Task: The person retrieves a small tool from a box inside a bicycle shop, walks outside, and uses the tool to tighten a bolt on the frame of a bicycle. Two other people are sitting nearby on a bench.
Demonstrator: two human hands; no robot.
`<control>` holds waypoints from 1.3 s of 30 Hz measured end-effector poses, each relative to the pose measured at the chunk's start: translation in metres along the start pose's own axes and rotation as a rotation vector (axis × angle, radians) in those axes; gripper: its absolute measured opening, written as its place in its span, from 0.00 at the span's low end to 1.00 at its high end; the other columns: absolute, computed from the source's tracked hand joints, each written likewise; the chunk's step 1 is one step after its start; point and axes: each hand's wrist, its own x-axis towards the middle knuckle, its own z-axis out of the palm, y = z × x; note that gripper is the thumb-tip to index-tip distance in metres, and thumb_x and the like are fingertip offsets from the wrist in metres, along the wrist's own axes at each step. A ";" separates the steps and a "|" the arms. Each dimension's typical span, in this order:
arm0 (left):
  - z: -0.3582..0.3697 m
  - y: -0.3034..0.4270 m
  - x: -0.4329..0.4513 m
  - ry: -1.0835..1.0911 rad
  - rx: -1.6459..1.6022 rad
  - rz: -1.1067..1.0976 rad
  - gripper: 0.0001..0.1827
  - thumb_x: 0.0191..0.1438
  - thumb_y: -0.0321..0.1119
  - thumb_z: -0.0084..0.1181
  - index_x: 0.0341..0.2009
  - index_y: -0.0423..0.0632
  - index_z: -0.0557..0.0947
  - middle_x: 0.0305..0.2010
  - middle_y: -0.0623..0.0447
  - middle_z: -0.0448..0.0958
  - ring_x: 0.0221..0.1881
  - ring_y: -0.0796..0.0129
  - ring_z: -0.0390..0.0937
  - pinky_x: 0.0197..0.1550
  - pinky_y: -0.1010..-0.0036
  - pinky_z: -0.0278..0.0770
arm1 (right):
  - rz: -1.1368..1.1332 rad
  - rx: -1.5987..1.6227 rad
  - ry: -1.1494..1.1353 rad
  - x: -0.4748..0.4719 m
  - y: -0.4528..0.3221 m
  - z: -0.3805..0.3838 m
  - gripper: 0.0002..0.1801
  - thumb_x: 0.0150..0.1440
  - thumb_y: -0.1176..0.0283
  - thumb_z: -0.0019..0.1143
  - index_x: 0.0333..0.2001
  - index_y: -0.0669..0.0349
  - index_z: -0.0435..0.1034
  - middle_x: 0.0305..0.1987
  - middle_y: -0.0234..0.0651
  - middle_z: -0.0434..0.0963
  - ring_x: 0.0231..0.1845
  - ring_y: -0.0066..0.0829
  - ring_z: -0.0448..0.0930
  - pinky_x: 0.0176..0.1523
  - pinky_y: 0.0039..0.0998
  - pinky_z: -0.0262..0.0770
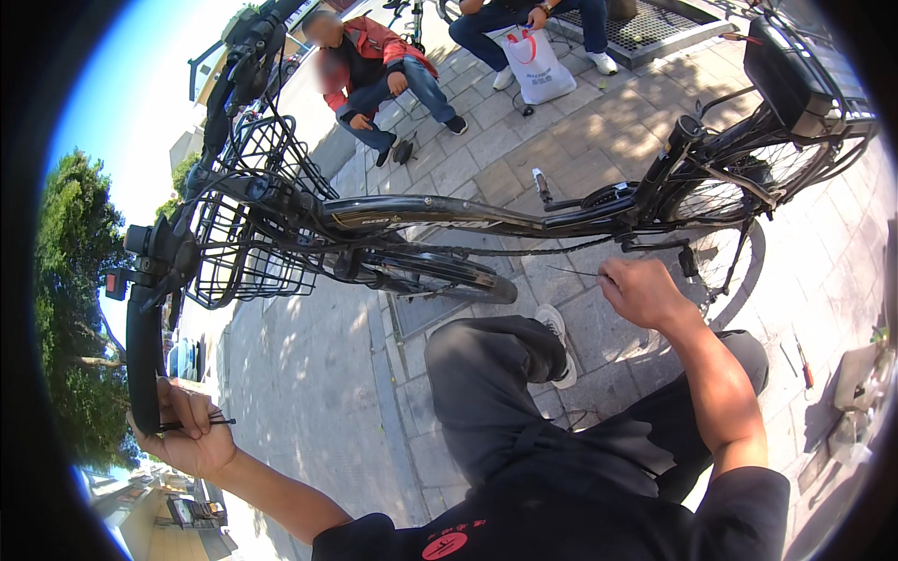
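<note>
A black bicycle (435,214) with a wire front basket (259,245) stands across the view, its frame in front of my knees. At the lower left, my left hand (186,428) is at the end of the black handlebar grip (144,357), its fingers closed on black cable ties (223,421). My right hand (635,291) pinches a thin dark strip (572,270), probably another cable tie, below the bicycle's crank and pedal. The strip's tip points left, towards the frame. Whether the left hand also bears on the grip is unclear.
A screwdriver (803,365) lies on the paving at the right, near a pale blurred object (856,386). Beyond the bicycle sit a person in a red jacket (382,45) and another person in jeans (477,31), beside a white bag (539,70). A black box (786,77) is over the rear wheel.
</note>
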 end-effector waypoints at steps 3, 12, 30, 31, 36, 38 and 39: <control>-0.007 0.002 0.003 -0.058 -0.004 -0.020 0.21 0.67 0.45 0.54 0.43 0.35 0.79 0.34 0.46 0.78 0.12 0.79 0.48 0.12 0.81 0.42 | 0.004 0.008 -0.008 0.001 -0.001 0.000 0.10 0.63 0.65 0.57 0.36 0.61 0.71 0.27 0.47 0.80 0.30 0.53 0.82 0.36 0.49 0.79; 0.004 0.001 -0.005 0.009 -0.007 -0.024 0.18 0.65 0.43 0.55 0.41 0.37 0.78 0.27 0.53 0.68 0.12 0.78 0.48 0.12 0.80 0.44 | 0.018 -0.014 -0.044 0.004 0.000 0.003 0.08 0.61 0.68 0.60 0.40 0.61 0.75 0.30 0.46 0.81 0.32 0.51 0.82 0.36 0.45 0.78; 0.022 -0.013 -0.002 0.371 -0.011 0.067 0.28 0.67 0.54 0.54 0.45 0.36 0.83 0.38 0.39 0.85 0.10 0.80 0.46 0.10 0.83 0.41 | 0.349 0.495 0.125 0.071 -0.028 -0.018 0.15 0.63 0.62 0.58 0.44 0.63 0.79 0.29 0.45 0.82 0.30 0.41 0.83 0.39 0.40 0.77; 0.036 -0.023 -0.004 0.551 0.012 0.090 0.28 0.67 0.54 0.54 0.45 0.36 0.83 0.38 0.39 0.85 0.10 0.80 0.46 0.10 0.83 0.40 | 0.389 0.450 0.132 0.057 -0.012 -0.009 0.15 0.63 0.62 0.57 0.44 0.63 0.79 0.29 0.45 0.82 0.30 0.42 0.84 0.39 0.40 0.77; -0.018 0.000 -0.003 0.023 -0.039 0.023 0.27 0.65 0.53 0.57 0.46 0.38 0.84 0.40 0.39 0.85 0.10 0.80 0.47 0.10 0.83 0.41 | 0.387 0.392 0.119 0.036 -0.013 0.002 0.14 0.63 0.62 0.57 0.42 0.62 0.78 0.30 0.48 0.82 0.33 0.50 0.84 0.39 0.43 0.78; -0.019 -0.001 -0.004 -0.016 -0.037 0.003 0.26 0.65 0.53 0.56 0.46 0.38 0.83 0.41 0.39 0.85 0.10 0.80 0.47 0.10 0.83 0.40 | 0.337 0.375 0.129 0.035 -0.012 -0.002 0.14 0.63 0.62 0.57 0.42 0.61 0.78 0.29 0.48 0.82 0.33 0.51 0.84 0.39 0.44 0.78; -0.019 0.000 -0.004 -0.038 -0.035 -0.003 0.26 0.65 0.53 0.56 0.46 0.38 0.83 0.41 0.39 0.85 0.10 0.80 0.47 0.10 0.83 0.40 | 0.358 0.358 0.106 0.034 -0.012 -0.005 0.14 0.63 0.62 0.57 0.42 0.61 0.78 0.29 0.48 0.82 0.33 0.51 0.84 0.39 0.44 0.78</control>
